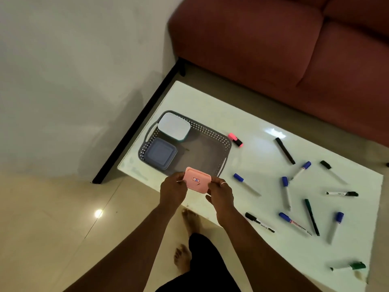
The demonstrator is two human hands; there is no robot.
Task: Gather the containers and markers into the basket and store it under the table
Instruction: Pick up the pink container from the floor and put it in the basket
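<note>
Both hands' fingers [181, 180] grip pink container [197, 180] over white table [242, 114] by sofa [273, 43].

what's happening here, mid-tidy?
Yes. Both hands, left hand and right hand, hold a pink container at the near edge of the grey basket. A white container and a blue container are already inside. The markers, such as the pink highlighter, still lie on the white table.

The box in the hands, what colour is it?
Pink box, with a small label; head view shows it.
</note>
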